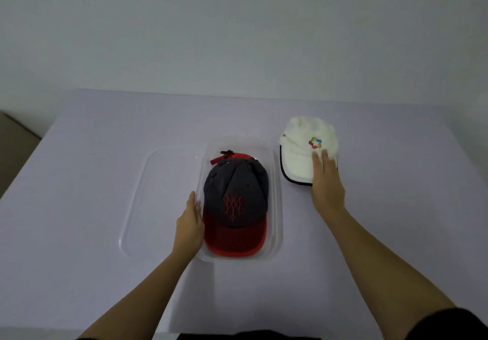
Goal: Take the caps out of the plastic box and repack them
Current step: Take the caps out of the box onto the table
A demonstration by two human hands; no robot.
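My right hand point(327, 186) lies flat, fingers together, on the brim of the white cap point(306, 149), which sits on the table point(79, 181) outside the box. My left hand point(190, 221) is open, fingers straight and together, its palm against the left wall of the clear plastic box point(276, 194). Inside, just right of that hand, rests the dark cap with the red brim point(236, 202). The clear lid point(148, 194) lies left of that hand.

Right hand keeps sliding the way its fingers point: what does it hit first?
The right hand already lies on the white cap's dark-edged brim; straight ahead it would meet the cap's fluffy white crown at the multicoloured logo.
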